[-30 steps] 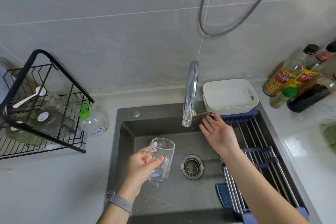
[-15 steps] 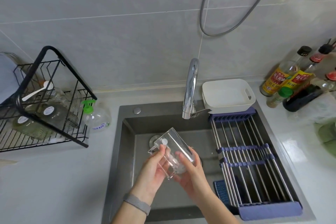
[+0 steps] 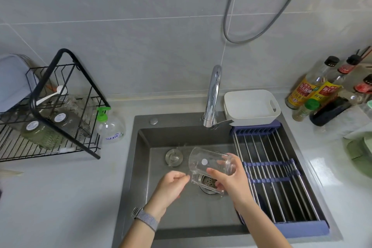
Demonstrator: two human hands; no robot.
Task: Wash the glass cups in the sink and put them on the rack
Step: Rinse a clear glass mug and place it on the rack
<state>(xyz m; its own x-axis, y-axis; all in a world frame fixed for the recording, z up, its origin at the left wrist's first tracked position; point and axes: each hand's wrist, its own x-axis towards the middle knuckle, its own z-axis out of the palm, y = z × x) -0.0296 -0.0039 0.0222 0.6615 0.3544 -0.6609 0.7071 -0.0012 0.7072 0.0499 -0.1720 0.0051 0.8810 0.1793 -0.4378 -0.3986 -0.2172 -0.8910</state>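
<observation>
A clear glass cup (image 3: pixel 209 164) lies on its side in the air over the drain of the dark grey sink (image 3: pixel 145 167). My right hand (image 3: pixel 231 181) grips it around its body from the right, fingers curled over the glass. My left hand (image 3: pixel 173 185) is at the cup's lower left edge, fingers curled and pinching it there. A black wire rack (image 3: pixel 20 147) stands on the counter at the left, with upturned glassware and a white spoon in it. No water stream is visible at the chrome faucet (image 3: pixel 213 94).
A roll-up rack with steel rods (image 3: pixel 271 167) covers the sink's right half, and a white tub (image 3: pixel 251 106) sits at its far end. A soap pump bottle (image 3: pixel 109 125) stands between wire rack and sink. Sauce bottles (image 3: pixel 314 90) crowd the right counter.
My right hand left the faucet handle and took hold of the cup. The cup turned from upright to lying on its side and shifted right, over the drain.
</observation>
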